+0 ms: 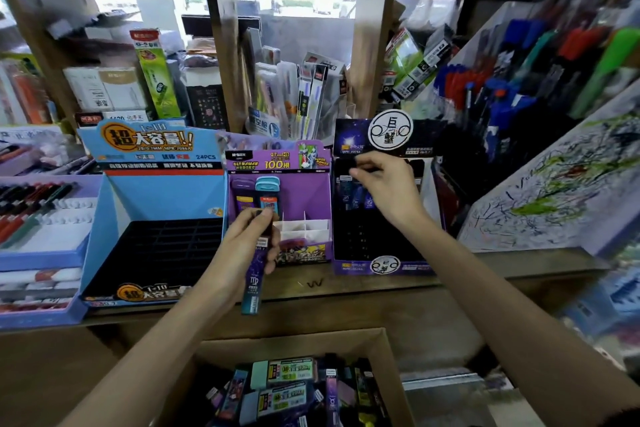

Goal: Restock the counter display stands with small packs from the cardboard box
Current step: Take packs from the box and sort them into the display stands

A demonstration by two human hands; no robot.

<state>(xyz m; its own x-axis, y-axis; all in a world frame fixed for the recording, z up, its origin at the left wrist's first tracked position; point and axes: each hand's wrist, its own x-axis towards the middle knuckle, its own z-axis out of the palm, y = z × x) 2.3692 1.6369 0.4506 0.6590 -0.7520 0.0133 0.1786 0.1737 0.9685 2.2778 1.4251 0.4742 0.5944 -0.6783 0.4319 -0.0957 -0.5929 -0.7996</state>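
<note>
Three display stands sit on the counter: a blue stand point(162, 191) with an empty black grid, a purple stand point(304, 191) holding two packs at its back, and a dark starry stand point(377, 263). My left hand point(242, 253) grips a long purple-and-teal pack point(253, 284) upright in front of the purple stand. My right hand point(384, 184) reaches into the back of the dark stand, its fingers pinching a small dark pack point(363, 168) beside several blue packs standing there. The open cardboard box point(388, 357) below the counter holds several mixed packs.
A tray of pens point(41, 218) stands at the left on the counter. Shelves of stationery rise behind the stands. A rack of pens and a scribbled test pad point(554, 191) fill the right side. The wooden counter edge point(346, 295) runs between the stands and the box.
</note>
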